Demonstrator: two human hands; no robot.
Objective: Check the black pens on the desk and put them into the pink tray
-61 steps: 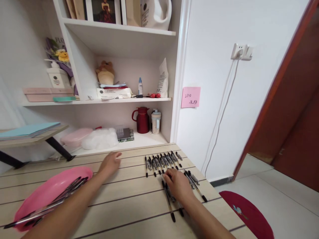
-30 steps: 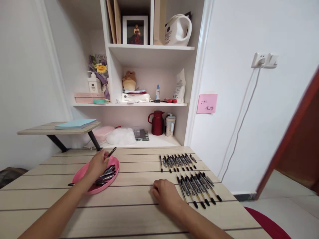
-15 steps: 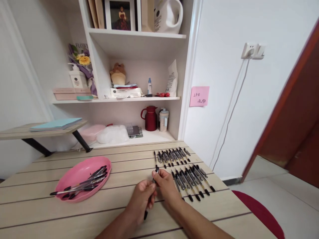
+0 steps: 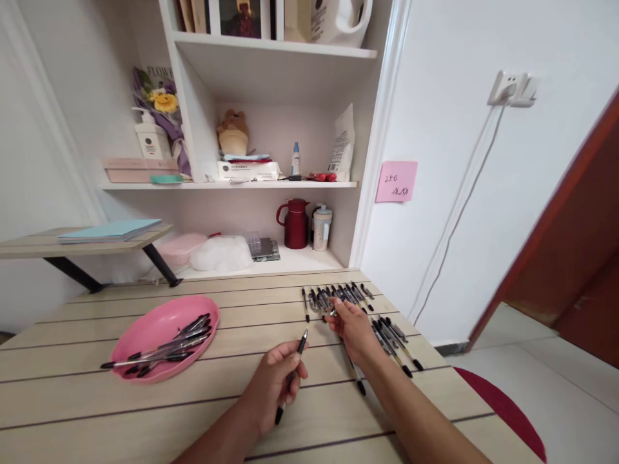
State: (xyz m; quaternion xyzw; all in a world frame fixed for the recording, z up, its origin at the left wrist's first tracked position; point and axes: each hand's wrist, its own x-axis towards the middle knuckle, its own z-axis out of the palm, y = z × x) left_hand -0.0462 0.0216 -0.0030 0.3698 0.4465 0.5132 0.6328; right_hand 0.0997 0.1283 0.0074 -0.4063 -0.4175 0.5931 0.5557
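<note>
My left hand (image 4: 275,380) is closed around a black pen (image 4: 301,343), whose tip points up and away from me above the wooden table (image 4: 193,412). My right hand (image 4: 355,328) reaches over the near row of pens (image 4: 399,335). Its fingertips pinch a small pale piece, seemingly a pen cap (image 4: 333,312), at the far row of pens (image 4: 348,293). One pen (image 4: 355,380) sticks out from under my right wrist. To the left, a pink dish (image 4: 145,322) holds several more pens (image 4: 164,351).
Behind the table stands a white shelf unit with a red jug (image 4: 294,224), a tumbler (image 4: 321,227) and a white bag (image 4: 220,252). A low side shelf carries a blue folder (image 4: 109,230). A red stool (image 4: 503,412) stands right of the table's edge.
My left hand took a pen from the pink dish and brought it to the middle. Both hands met on it, then my right hand moved off to the far row.
</note>
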